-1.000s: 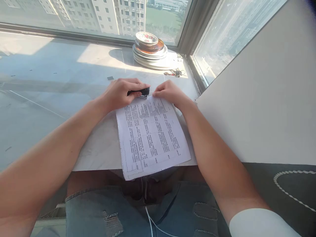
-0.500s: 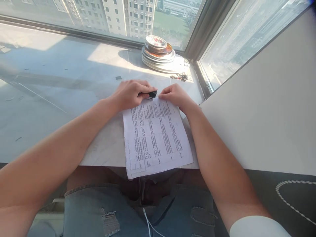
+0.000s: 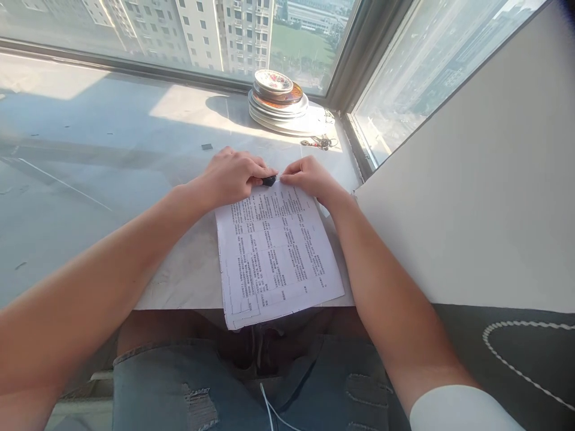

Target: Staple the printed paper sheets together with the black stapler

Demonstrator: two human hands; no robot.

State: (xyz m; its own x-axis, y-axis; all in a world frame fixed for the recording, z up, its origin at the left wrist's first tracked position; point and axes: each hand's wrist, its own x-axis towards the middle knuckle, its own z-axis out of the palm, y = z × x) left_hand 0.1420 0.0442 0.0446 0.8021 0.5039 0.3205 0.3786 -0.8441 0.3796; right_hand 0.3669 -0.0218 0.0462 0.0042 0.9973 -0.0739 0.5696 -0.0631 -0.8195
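Printed sheets of paper [image 3: 278, 257] lie on the white ledge, their near end sticking out past its front edge. My left hand [image 3: 233, 179] is closed around a small black stapler [image 3: 269, 180] at the far edge of the paper. Only the stapler's front end shows; the rest is under my fingers. Just to the right, my right hand [image 3: 308, 178] pinches the far edge of the paper between thumb and fingers, close to the stapler's tip.
Behind my hands, a stack of plates [image 3: 278, 114] stands by the window corner. Keys [image 3: 321, 142] lie in front of it. A small dark piece [image 3: 206, 146] rests left of them on the ledge [image 3: 112, 167]. A white wall panel [image 3: 471, 197] rises on the right.
The stapler's front end has tipped down, and less of it shows beyond my left fingers. My right hand keeps its pinch on the paper. The whole view has shifted slightly.
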